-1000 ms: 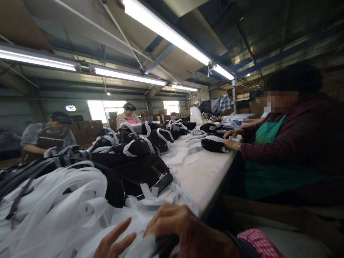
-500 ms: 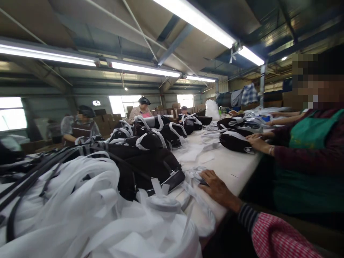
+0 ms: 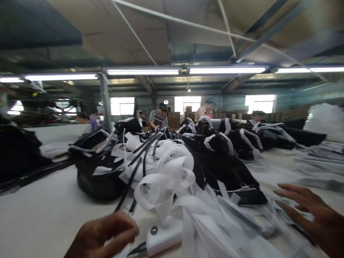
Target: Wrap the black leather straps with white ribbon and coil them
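My left hand is at the bottom, loosely curled and slightly blurred, with nothing visible in it. Close by are a white box-shaped piece with a round metal stud, a dark cable end, and thin black straps. On the right, my right hand hovers with spread fingers over clear plastic strips and a dark object, partly hidden under it. Between the hands lies a tangled heap of white ribbon-like strips. Behind it is a black bag with a glossy dark edge.
Another black bag rests left of the heap on the pale table. Several black bags with white-wrapped handles are piled behind. More clear strips lie at right. A few people stand across the table, one in a dark cap.
My view has swung left, so the co-worker in the green apron is out of sight. My left hand has come into view. My right hand is now lifted with its fingers spread.
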Motion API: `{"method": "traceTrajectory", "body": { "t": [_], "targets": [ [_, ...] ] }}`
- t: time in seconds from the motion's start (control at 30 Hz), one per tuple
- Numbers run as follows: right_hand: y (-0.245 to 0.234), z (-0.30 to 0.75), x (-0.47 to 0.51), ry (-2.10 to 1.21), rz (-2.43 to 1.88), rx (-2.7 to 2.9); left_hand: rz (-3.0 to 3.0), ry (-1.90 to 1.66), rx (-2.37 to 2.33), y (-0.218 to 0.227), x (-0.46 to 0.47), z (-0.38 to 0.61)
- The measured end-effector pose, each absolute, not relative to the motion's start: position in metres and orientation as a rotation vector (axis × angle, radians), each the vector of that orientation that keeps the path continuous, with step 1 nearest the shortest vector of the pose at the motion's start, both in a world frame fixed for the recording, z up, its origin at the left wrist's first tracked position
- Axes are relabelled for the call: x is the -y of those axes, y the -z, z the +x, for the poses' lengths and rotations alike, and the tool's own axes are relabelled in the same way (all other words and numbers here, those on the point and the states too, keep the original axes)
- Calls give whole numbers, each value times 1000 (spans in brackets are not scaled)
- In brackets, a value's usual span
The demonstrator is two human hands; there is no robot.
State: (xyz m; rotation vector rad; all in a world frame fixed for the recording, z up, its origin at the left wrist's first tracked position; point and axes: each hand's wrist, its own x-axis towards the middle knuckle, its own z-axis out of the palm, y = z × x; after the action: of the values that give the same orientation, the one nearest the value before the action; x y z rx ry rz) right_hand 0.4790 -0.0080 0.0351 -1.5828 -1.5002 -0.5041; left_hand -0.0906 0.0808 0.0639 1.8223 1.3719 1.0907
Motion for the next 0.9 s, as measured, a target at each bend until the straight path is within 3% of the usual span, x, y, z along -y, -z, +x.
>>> {"method": "traceTrajectory", "body": {
  "t": [0.23, 0.37, 0.63, 0.77, 0.9],
  "targets": [
    [-152, 285, -42, 108, -1277, 1859, 2014, -1346, -1724, -114, -185, -114],
    [-183, 181, -98, -127, -1107, 2091, 2064, -1402, -1825, -122, -222, -101],
    [-148, 70, -238, -433, -1456, 1897, 2307, -1114, -1557, -69, -204, -110],
    [-120, 57, -265, -526, -1517, 1795, 2249, -975, -1419, -48, -208, -131],
    [-123, 62, -273, -659, -1433, 1657, 2165, -1030, -1264, -49, -214, -136]
  ]
}}
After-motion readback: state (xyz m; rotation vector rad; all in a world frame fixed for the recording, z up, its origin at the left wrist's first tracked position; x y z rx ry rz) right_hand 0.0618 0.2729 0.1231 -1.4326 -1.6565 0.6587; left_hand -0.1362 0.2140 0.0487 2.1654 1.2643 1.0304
